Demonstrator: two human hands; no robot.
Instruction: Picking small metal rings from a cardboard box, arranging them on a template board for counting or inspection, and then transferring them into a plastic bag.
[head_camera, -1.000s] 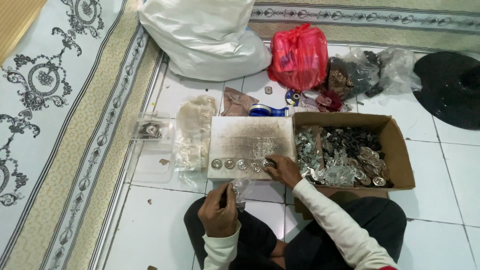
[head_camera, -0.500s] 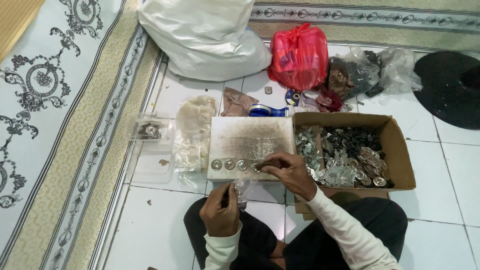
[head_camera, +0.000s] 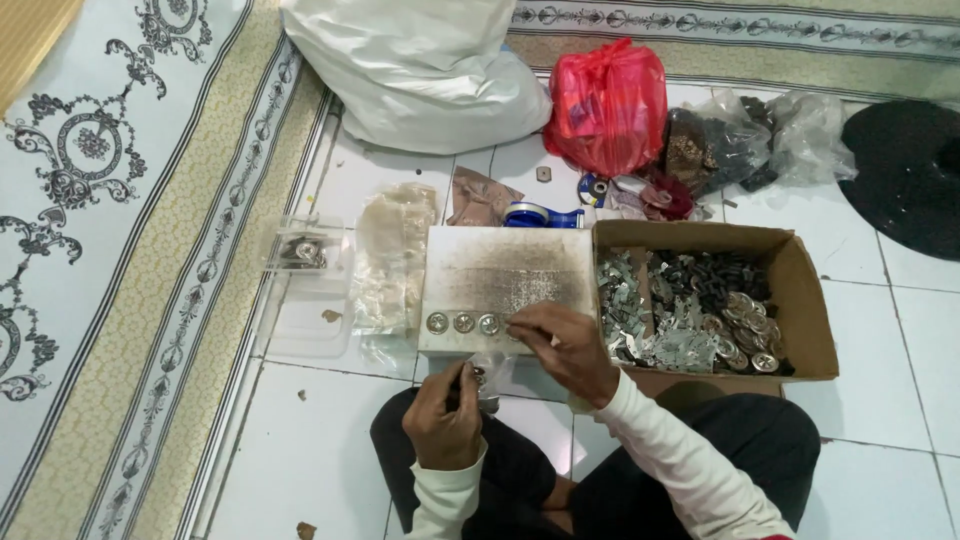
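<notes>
**Inspector:** Hands first. We note the right hand (head_camera: 562, 345) down on the near edge of the pale worn board (head_camera: 505, 285), fingers bent and pinched together at the end of a row of round metal discs (head_camera: 463, 323). What the fingertips hold, we cannot tell.

**Assistant:** We record the left hand (head_camera: 443, 418) closed loosely over a small clear bag (head_camera: 487, 372), held just below the board above the lap.

**Inspector:** Handling?

**Assistant:** We judge the discs small, rigid, light and smooth-faced, likely to slip; best nipped by the rim between thumb and forefinger. The bag is limp film, better gripped at its mouth.

**Inspector:** Surroundings?

**Assistant:** We list a cardboard box (head_camera: 800, 290) of mixed metal parts touching the board's right side, and a red bag (head_camera: 605, 105) beyond.
</notes>
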